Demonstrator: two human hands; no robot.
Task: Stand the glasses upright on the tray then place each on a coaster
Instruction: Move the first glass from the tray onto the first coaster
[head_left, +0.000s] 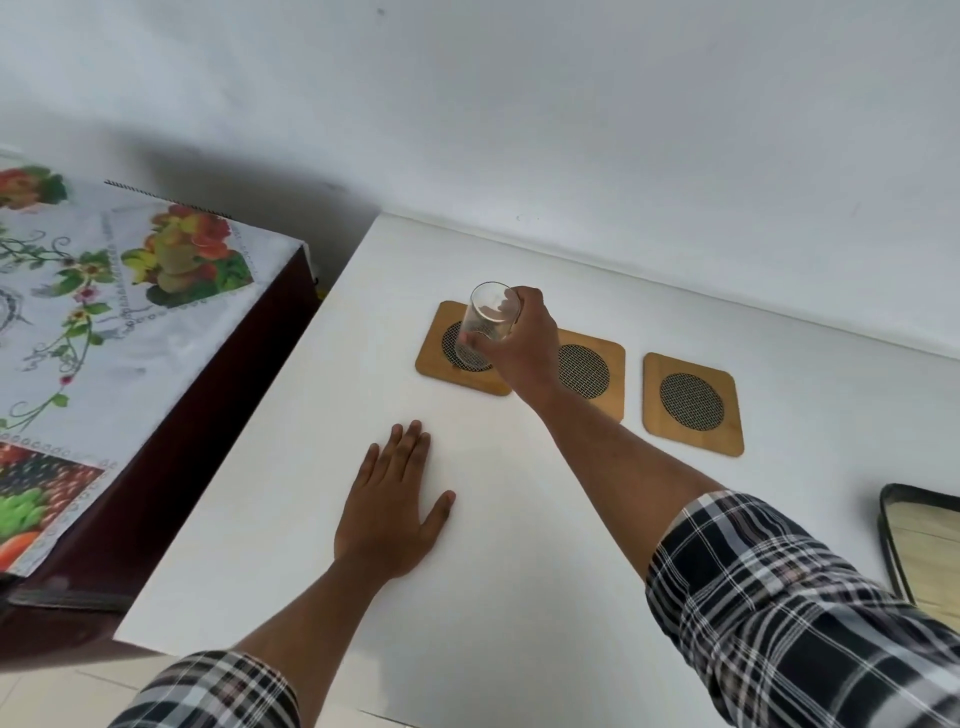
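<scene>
A clear drinking glass (488, 325) stands upright over the mesh centre of the leftmost wooden coaster (441, 358), and my right hand (524, 348) is wrapped around its right side. I cannot tell whether the base touches the coaster. The middle coaster (592, 374) is partly hidden behind my right wrist; the right coaster (693, 402) is bare. My left hand (395, 509) lies flat on the white table, fingers spread, nothing in it. A corner of the dark-rimmed tray (893, 540) shows at the right edge; its contents are out of view.
The white table (291, 493) runs along a white wall at the back. To the left, across a narrow gap, stands a dark wooden table under a flowered cloth (104, 312). Tiled floor shows below the near table edge.
</scene>
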